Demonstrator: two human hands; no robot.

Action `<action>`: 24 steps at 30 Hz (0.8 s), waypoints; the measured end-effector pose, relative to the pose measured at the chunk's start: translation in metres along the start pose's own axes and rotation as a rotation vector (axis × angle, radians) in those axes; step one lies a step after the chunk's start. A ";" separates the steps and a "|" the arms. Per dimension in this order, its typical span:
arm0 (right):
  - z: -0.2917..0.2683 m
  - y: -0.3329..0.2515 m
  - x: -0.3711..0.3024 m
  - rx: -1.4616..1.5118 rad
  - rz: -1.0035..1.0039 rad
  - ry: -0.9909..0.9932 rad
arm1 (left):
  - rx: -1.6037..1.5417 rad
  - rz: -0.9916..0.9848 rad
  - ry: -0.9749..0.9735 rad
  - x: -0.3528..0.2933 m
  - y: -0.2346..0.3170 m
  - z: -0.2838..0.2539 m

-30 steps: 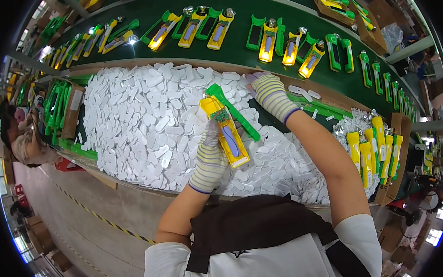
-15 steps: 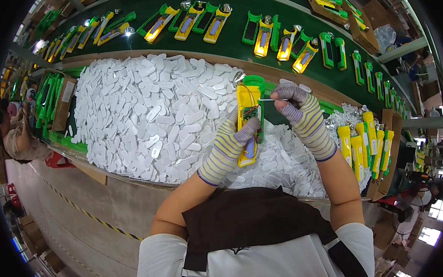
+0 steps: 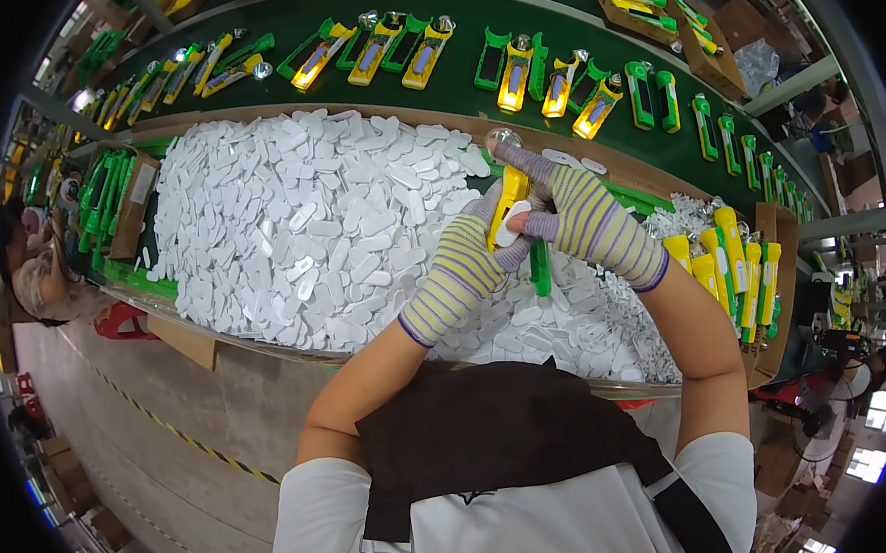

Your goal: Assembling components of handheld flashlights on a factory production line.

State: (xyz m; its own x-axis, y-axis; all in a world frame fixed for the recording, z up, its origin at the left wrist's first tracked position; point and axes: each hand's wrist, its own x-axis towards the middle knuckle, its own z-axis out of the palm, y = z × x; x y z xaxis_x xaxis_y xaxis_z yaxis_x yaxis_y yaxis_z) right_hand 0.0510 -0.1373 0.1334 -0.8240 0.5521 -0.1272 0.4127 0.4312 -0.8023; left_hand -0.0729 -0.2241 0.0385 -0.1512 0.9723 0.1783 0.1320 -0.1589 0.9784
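Observation:
A yellow flashlight (image 3: 512, 189) is held over the tray, its yellow shell facing up and its round clear lamp head (image 3: 502, 139) pointing away from me. My left hand (image 3: 467, 255), in a striped fingerless glove, wraps round it from the left and below. My right hand (image 3: 588, 207), gloved alike, closes on it from the right, with a fingertip at the lamp head and the thumb on a white oval piece (image 3: 512, 223) against the yellow shell. Below the fingers sticks out a green casing part (image 3: 540, 269). The inside of the flashlight is hidden.
White oval pieces (image 3: 291, 244) fill a long cardboard tray. Beyond it, a green belt (image 3: 434, 102) carries open yellow-and-green flashlights, several lit. Yellow flashlights (image 3: 733, 261) stand in a box at right; green casings (image 3: 106, 199) fill one at left. Another person (image 3: 37, 263) sits far left.
The flashlight has turned from its open inside to its yellow shell. My right hand has moved left onto it, and a white oval piece now lies against it. Belt flashlights sit slightly further left.

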 end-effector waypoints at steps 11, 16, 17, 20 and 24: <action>0.046 0.047 -0.023 0.228 -0.140 0.598 | -0.021 -0.004 0.023 0.001 0.019 0.004; 0.073 0.090 -0.050 0.653 -0.037 0.484 | -0.971 -0.399 -0.124 -0.005 -0.021 0.004; 0.073 0.093 -0.057 0.950 0.195 0.320 | -1.089 -0.458 -0.099 -0.005 -0.025 0.010; 0.082 0.101 -0.060 0.505 -0.025 0.559 | -1.077 -0.397 -0.049 0.000 -0.026 0.018; 0.082 0.094 -0.062 0.583 0.110 0.429 | -1.125 -0.432 0.010 0.002 -0.028 0.026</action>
State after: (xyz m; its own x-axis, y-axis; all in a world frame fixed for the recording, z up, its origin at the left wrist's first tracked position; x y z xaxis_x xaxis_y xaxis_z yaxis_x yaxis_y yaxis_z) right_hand 0.1089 -0.1896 0.0177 -0.5159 0.8527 -0.0816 0.1123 -0.0270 -0.9933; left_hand -0.0511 -0.2133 0.0082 0.0192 0.9815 -0.1906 -0.8588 0.1138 0.4996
